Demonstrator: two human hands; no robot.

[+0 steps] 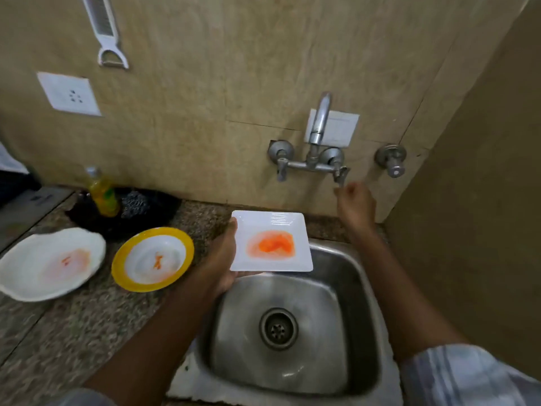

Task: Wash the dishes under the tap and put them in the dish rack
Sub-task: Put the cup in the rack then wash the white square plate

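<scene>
My left hand (225, 253) grips the left edge of a square white plate (270, 224) smeared with orange sauce, holding it level over the back left corner of the steel sink (360, 276). My right hand (355, 202) is raised to the wall, its curled fingers at the right lever (341, 174) of the metal tap (319, 124). No water runs from the spout. On the granite counter to the left lie a yellow-rimmed bowl (126, 253) and a wavy white plate (17, 268), both stained orange.
A bottle of yellow dish soap (102, 191) and a steel scrubber (136, 202) sit in a black holder at the wall. A second valve (392, 161) sticks out of the wall at the right. A side wall closes in the sink's right. A peeler (109, 39) hangs above a socket.
</scene>
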